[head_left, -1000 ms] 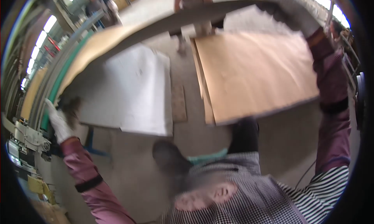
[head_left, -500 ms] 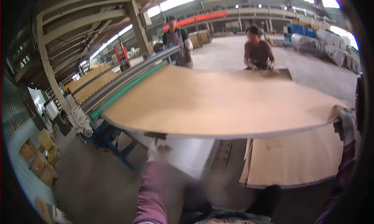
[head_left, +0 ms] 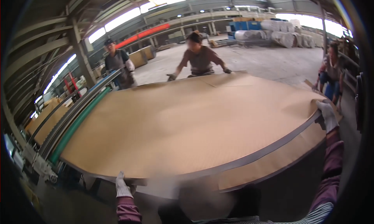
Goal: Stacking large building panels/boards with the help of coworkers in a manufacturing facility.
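A large brown sheet (head_left: 187, 118) with a dark grey edge stretches in front of me, its left end at the green roller (head_left: 78, 124) of a machine. My left hand (head_left: 123, 186), in a white glove, is closed at its near left edge, beside a short dark strip whose kind I cannot make out. At the right corner my right hand (head_left: 328, 114), gloved too, grips the edge, which curls up there. Below the near right edge lies another brown sheet (head_left: 269, 159). Across from me, a co-worker (head_left: 199, 58) leans over the far edge with both arms spread.
Another person (head_left: 118, 62) stands by the machine's far end, and a third (head_left: 332, 72) is at the right. The machine's metal frame (head_left: 43, 167) borders the left. Wrapped rolls (head_left: 288, 37) and blue stacks (head_left: 245, 26) stand at the back.
The view has swung right, bringing a third person into sight. The sheet lies lower and nearer, covering more of the stack below. The co-worker opposite has spread both arms. Both my hands stay at the edge.
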Action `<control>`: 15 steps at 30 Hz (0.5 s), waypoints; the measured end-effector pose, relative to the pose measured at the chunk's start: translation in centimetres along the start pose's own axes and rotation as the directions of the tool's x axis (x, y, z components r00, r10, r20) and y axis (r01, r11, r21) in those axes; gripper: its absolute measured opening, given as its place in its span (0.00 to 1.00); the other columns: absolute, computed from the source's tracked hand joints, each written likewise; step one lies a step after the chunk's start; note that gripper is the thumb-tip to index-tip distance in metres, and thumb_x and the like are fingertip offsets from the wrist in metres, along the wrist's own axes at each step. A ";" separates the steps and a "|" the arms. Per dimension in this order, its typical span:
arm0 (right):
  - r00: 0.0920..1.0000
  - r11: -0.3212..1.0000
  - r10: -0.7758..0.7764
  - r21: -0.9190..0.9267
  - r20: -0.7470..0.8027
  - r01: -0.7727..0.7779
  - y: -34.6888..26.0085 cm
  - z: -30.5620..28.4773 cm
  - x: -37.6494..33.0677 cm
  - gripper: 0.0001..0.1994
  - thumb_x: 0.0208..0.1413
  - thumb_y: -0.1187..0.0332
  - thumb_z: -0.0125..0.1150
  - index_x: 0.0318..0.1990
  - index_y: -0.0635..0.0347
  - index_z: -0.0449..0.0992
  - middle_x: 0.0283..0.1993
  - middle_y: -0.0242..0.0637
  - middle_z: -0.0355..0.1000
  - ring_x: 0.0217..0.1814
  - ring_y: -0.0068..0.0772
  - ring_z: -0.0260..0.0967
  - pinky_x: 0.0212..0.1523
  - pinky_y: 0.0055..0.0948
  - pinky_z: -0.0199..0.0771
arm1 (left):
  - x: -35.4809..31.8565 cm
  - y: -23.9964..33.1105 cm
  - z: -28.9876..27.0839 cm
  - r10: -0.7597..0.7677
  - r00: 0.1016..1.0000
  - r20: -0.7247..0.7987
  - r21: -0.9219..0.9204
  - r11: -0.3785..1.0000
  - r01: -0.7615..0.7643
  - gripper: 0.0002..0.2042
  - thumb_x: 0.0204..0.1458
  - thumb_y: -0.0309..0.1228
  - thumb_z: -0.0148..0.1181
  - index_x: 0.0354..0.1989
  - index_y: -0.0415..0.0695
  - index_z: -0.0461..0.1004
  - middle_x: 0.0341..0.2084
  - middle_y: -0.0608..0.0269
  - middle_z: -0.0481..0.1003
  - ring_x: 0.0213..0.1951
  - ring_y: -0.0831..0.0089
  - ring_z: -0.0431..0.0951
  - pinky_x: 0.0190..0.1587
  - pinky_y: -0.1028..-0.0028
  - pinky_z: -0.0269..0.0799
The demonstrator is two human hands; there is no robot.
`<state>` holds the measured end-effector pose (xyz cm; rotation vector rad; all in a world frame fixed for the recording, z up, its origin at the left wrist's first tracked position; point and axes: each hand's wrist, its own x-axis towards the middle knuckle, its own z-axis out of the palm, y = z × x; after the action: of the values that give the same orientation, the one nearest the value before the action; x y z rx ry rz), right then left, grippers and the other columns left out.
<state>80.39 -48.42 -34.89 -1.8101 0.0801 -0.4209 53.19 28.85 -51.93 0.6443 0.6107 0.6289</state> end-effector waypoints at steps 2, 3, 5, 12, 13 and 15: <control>0.999 1.000 0.019 0.009 -0.031 -0.018 1.0 -0.9 -0.4 0.10 0.57 0.62 0.52 0.31 0.60 0.68 0.19 0.34 0.65 0.08 0.28 0.62 0.06 0.26 0.65 | -1.9 -0.6 2.1 -0.005 0.999 -0.044 -0.006 1.000 0.005 0.17 0.52 0.40 0.58 0.46 0.45 0.70 0.38 0.60 0.76 0.37 0.62 0.78 0.36 0.63 0.78; 0.998 0.997 0.043 0.074 -0.054 -0.039 1.6 -1.5 -0.4 0.10 0.56 0.62 0.52 0.32 0.59 0.69 0.20 0.33 0.67 0.10 0.27 0.63 0.07 0.25 0.65 | -1.7 -1.1 2.1 -0.011 0.999 -0.041 0.004 1.000 0.011 0.17 0.52 0.40 0.58 0.46 0.45 0.70 0.38 0.60 0.76 0.37 0.62 0.78 0.36 0.63 0.78; 0.994 0.989 0.072 0.133 -0.084 -0.061 1.8 -2.6 -0.7 0.10 0.56 0.62 0.53 0.34 0.59 0.70 0.22 0.33 0.68 0.11 0.27 0.64 0.08 0.25 0.66 | -1.2 -2.3 1.8 -0.034 0.993 -0.114 0.216 0.975 0.058 0.16 0.52 0.41 0.58 0.45 0.46 0.70 0.36 0.62 0.75 0.36 0.65 0.77 0.35 0.65 0.77; 0.988 0.976 0.037 0.216 -0.148 -0.004 8.1 -9.6 3.0 0.21 0.56 0.57 0.56 0.49 0.65 0.72 0.39 0.32 0.73 0.37 0.27 0.71 0.41 0.26 0.71 | -3.7 -7.4 2.7 -0.201 0.978 0.048 0.359 0.918 0.171 0.12 0.57 0.39 0.51 0.43 0.45 0.71 0.33 0.62 0.75 0.34 0.69 0.76 0.34 0.70 0.75; 0.988 0.959 -0.012 0.277 -0.155 0.055 8.8 -9.9 2.0 0.24 0.55 0.54 0.58 0.50 0.66 0.71 0.42 0.32 0.73 0.41 0.28 0.70 0.46 0.26 0.68 | -3.5 -7.9 2.3 -0.227 0.970 0.088 0.347 0.920 0.184 0.13 0.58 0.40 0.50 0.44 0.45 0.71 0.32 0.62 0.76 0.34 0.70 0.76 0.33 0.71 0.74; 0.938 0.813 0.254 0.577 -0.235 -0.075 6.7 -5.4 -4.3 0.22 0.56 0.48 0.56 0.46 0.58 0.73 0.29 0.29 0.66 0.36 0.26 0.66 0.45 0.31 0.66 | -6.6 -10.1 6.0 -0.172 0.970 0.172 0.313 0.943 0.112 0.19 0.60 0.46 0.45 0.50 0.46 0.69 0.39 0.61 0.74 0.37 0.73 0.75 0.37 0.71 0.72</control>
<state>75.70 -54.12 -41.10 -1.1311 0.2969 -0.5294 56.34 15.81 -53.05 0.9279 0.5656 0.3311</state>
